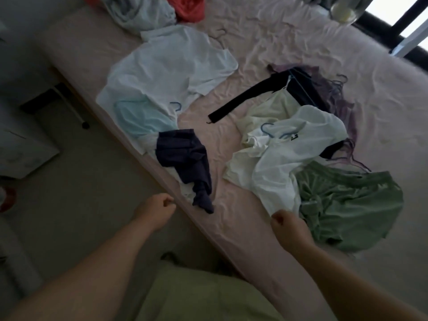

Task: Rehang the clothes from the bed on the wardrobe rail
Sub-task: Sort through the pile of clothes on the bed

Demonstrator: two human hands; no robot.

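Observation:
Clothes lie scattered on the pink bed (266, 42). A white shirt (166, 66) spreads at the left over a light blue top (139, 119) with a blue hanger hook (177, 106). A dark navy garment (187, 163) lies bunched near the bed's edge. A white T-shirt (289, 158) on a blue hanger (268, 130) overlaps a green garment (352, 205). A black long-sleeved top (254, 96) and a purple garment (335, 93) lie behind. My left hand (155, 210) is curled, empty, at the bed's edge. My right hand (289, 224) is fisted at the white T-shirt's hem, holding nothing visible.
A pale garment (139, 15) and a red one (190, 8) lie at the bed's far left corner. A white drawer unit (20, 147) and a chair leg with a castor (85, 125) stand on the floor at the left. A window (405, 19) is at the top right.

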